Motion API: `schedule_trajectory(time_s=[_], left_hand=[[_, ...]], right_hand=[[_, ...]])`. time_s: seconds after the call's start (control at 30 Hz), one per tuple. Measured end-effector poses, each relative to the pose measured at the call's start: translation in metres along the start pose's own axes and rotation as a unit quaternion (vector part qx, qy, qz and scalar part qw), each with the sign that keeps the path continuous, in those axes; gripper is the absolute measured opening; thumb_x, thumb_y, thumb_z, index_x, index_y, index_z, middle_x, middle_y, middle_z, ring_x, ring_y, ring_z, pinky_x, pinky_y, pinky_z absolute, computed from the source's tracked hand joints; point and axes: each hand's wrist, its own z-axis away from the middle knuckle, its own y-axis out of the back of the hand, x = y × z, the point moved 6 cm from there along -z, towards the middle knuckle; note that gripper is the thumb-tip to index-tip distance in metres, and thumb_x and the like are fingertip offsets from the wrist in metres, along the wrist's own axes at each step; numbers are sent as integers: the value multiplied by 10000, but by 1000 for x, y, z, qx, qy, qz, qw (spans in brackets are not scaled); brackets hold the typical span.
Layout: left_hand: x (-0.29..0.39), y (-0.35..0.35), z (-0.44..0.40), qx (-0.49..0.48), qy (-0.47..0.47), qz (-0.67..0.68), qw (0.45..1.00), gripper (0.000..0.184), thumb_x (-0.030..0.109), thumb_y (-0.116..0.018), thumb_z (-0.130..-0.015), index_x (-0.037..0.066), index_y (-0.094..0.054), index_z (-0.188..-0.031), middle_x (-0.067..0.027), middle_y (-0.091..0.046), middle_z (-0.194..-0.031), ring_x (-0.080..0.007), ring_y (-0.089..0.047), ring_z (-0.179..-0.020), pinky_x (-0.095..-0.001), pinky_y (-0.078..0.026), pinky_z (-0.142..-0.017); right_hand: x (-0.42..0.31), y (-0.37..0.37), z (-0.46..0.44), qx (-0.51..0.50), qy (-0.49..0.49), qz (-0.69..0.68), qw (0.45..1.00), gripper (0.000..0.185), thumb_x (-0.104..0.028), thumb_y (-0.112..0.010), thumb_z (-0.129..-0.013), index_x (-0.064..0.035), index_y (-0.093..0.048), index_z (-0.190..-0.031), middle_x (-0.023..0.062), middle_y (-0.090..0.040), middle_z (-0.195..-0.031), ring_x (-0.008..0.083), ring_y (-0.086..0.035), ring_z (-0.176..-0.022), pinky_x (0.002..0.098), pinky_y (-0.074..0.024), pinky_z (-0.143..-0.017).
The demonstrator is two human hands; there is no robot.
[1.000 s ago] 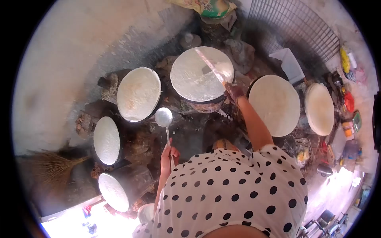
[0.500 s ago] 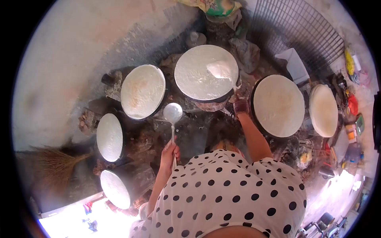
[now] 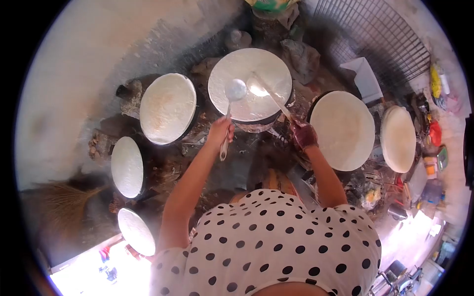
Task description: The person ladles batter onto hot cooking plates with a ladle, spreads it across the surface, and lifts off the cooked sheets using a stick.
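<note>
My left hand [image 3: 220,132] is closed around the handle of a metal ladle [image 3: 235,90], whose bowl is over the middle flatbread [image 3: 232,66]. That pale, round flatbread covers a dark griddle. My right hand [image 3: 303,135], in a dark reddish glove, grips a long, thin spatula [image 3: 276,100]. The spatula slants across the flatbread's right half, beside a bright wet-looking patch. Whether the ladle touches the surface I cannot tell. Left of the ladle lies another flatbread [image 3: 168,109] with a light brown tinge. Close to my right hand is a further flatbread [image 3: 343,130] on its griddle.
Smaller-looking flatbreads [image 3: 127,166] curve down the left side. At the far right sits a thick, stack-like pale round [image 3: 399,139]. A white container [image 3: 364,79] stands near a wire grid [image 3: 375,37]. A straw broom [image 3: 69,202] lies at lower left.
My left hand has carried the ladle up and right, over the middle flatbread. The spatula now slants clearly across that flatbread, and the white patch there looks smaller. The view has shifted slightly.
</note>
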Motion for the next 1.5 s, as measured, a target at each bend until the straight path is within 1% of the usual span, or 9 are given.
schedule_trajectory(time_s=[0.2,0.5,0.7,0.9,1.0,1.07,1.23,1.3,1.5], left_hand=[[9,-37,-33,107,-19,0,994,174,257,-463,-961,92,-495,-917,-6,-485,-629,-99,-441,-423,-276,-387,-369],[37,-47,65,28,-72,252,965,292,172,-388,-994,97,-454,-1268,38,-355,-627,-56,-313,-412,-232,-311,-371],[26,-29,68,5,7,329,944,338,208,-400,-995,99,-423,-1314,58,-379,-646,-34,-341,-410,-209,-325,-367],[-6,12,129,85,33,383,919,342,200,-400,-993,84,-394,-1314,65,-384,-647,-20,-346,-414,-184,-315,-376],[-33,42,162,112,42,418,901,341,198,-398,-993,80,-399,-1313,72,-382,-646,-20,-344,-417,-178,-313,-386],[-50,60,185,91,31,524,846,333,189,-395,-992,78,-410,-1306,74,-375,-627,-17,-352,-424,-179,-312,-386],[-44,110,283,163,-124,484,851,396,172,-389,-993,87,-362,-1379,51,-365,-596,-37,-341,-390,-189,-306,-358],[-39,131,324,312,-153,211,914,447,163,-393,-990,100,-321,-1426,30,-350,-581,-67,-325,-355,-203,-302,-338],[-58,194,325,234,-177,558,777,332,159,-388,-990,90,-414,-1314,70,-343,-600,-27,-325,-396,-169,-270,-333]], right_hand=[[-18,-80,2,56,-69,97,991,387,-373,-511,-927,-168,-554,-1253,185,-657,-959,335,-636,-869,427,-513,-702],[10,-52,-30,58,-239,-514,822,322,-333,-504,-947,-158,-639,-1182,63,-695,-970,324,-637,-900,357,-494,-794],[-50,-50,-54,-207,-63,-168,962,395,-265,-541,-913,-88,-552,-1266,168,-632,-1137,244,-600,-1091,341,-463,-903],[-42,-22,7,-15,11,187,982,467,-303,-442,-951,-306,-346,-1409,157,-664,-890,367,-645,-705,451,-530,-620],[-86,-27,9,-171,129,145,966,429,-284,-486,-941,-121,-483,-1338,130,-647,-1117,335,-642,-935,458,-498,-818],[-60,-4,-12,28,-238,11,971,396,-280,-516,-926,-20,-580,-1218,114,-643,-1146,290,-648,-961,458,-489,-840],[-122,-59,25,-125,153,357,913,369,-330,-603,-876,-34,-651,-1092,132,-673,-1041,263,-686,-808,406,-537,-736],[-154,-69,22,-94,283,1,955,344,-368,-639,-841,-46,-665,-962,129,-691,-952,281,-681,-798,395,-543,-708],[-301,-258,-98,-250,111,247,930,339,-377,-600,-854,-45,-640,-908,152,-667,-905,303,-654,-852,401,-529,-733]])
